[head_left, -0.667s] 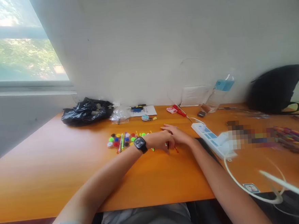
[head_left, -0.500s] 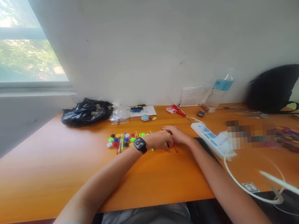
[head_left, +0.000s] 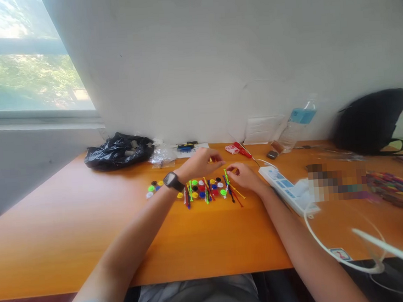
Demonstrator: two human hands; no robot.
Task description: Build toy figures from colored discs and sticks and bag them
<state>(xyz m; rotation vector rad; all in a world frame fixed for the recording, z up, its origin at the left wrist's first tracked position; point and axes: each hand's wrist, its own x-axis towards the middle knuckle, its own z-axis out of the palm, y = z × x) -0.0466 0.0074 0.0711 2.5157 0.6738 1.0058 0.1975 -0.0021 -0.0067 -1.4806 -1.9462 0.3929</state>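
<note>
Small coloured caps and thin coloured sticks lie in a cluster on the orange table. My left hand, with a black watch on its wrist, hovers above the far side of the cluster. Its fingers are curled in a pinch, and what they hold is too small to make out. My right hand rests at the cluster's right edge, its fingertips pinched on a green stick that stands up from the pile.
A black plastic bag lies at the back left by the wall. A white power strip and its cable lie to the right. A water bottle, red tool and black backpack sit along the back.
My left hand has lifted off the table and moved back and left, uncovering more caps and sticks. My right hand has shifted slightly and now pinches a green stick.
</note>
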